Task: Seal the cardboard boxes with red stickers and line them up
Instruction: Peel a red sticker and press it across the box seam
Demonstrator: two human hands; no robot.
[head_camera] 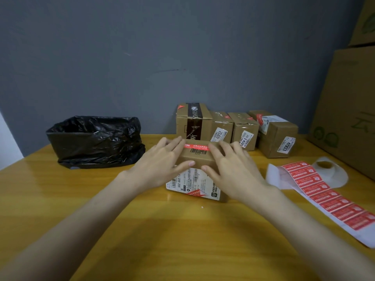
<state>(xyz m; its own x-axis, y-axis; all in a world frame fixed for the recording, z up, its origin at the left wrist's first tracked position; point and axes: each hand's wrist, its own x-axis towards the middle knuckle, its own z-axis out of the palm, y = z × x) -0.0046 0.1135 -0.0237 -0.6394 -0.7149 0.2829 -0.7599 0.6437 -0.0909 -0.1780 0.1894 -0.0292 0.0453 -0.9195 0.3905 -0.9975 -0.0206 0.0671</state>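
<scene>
Pressing down on the small box with both hands. The left hand and right hand are spread flat, fingers straight over the top, thumbs laid toward the near face. Nothing is pinched. The box sits on the table between the two palms.

The red sticker runs along the far top edge, between the two sets of fingertips. I can't tell if it's stuck down on the far side. The shipping label covers the near face, below the thumbs.

Handling, my read: light, stiff corrugated card with a dry matte skin, so grip should be good. The top panel could dent if pushed mid-span. Best hold is the two short ends, palms on the sides, off the sticker.

The row of boxes is just beyond the fingertips, against the wall. There are four side by side, touching or nearly so. All are closed, contents hidden, with red showing on several tops.

The sticker strip lies right of the right hand and trails toward the person. The white roll core is just beyond it.

The black bag bin is beyond and left of the left hand. Its mouth is open but the inside is too dark to read.

The big cartons are far right of the right hand, contents not visible.
</scene>
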